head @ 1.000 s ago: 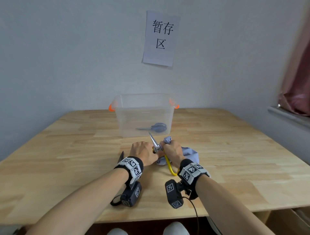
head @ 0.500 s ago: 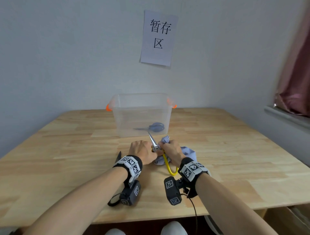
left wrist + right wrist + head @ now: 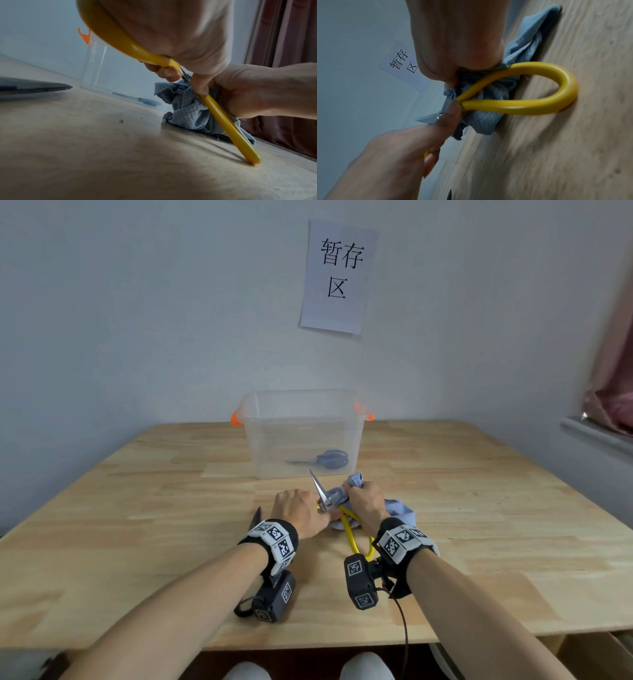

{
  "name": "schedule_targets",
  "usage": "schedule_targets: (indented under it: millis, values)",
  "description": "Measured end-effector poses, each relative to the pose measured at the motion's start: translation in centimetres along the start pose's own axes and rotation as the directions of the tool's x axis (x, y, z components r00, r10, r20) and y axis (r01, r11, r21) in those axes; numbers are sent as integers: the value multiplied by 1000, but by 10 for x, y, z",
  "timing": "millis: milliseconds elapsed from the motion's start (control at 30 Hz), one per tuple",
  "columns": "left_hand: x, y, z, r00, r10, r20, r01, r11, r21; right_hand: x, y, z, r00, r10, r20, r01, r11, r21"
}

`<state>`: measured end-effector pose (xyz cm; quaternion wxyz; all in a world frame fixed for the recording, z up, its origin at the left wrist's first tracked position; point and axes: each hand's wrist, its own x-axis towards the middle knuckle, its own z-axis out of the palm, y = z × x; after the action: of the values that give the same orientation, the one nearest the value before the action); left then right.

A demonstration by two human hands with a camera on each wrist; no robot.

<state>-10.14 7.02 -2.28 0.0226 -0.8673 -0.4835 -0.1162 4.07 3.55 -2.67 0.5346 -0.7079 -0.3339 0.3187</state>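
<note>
Nearest, the handle loop of the yellow-handled scissors point(image 3: 349, 534) is rested on the table point(image 3: 137, 559), just ahead of the two wrists. The scissors are gripped by the left hand point(image 3: 298, 513) at the pivot, with the thumb pressed where the yellow begins and the other handle held against the palm. Just beside it, a blue cloth point(image 3: 399, 510) is bunched in the right hand point(image 3: 366, 501). The fingers are closed round it and, it seems, round one blade. The other blade is left bare and points up and away — toward the bin. A dark blade point(image 3: 255, 517) lies on the table just left of the left wrist.

Over the last second almost nothing has been shifted: both hands are found in the same place, the bare blade at the same slant, the cloth in the same bunch. From that it is judged that the wiping is being worked on one spot — or paused — and that no move toward the bin has been begun.

Further back stands a clear bin point(image 3: 301, 422), in which blue scissors point(image 3: 329, 459) are already laid. On the wall behind, a paper sign point(image 3: 337, 275) is fixed.
</note>
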Motion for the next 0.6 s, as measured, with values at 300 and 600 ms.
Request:
schedule_targets:
  millis: [300,600]
  values:
    - [-4,-7,2,1000,29,-3,-29,999,-40,9,7,4,998,5,-62,-1,998,64]
    - [-10,-23,-6,997,-56,56,59,997,-59,20,12,-21,981,82,-176,-52,984,169]
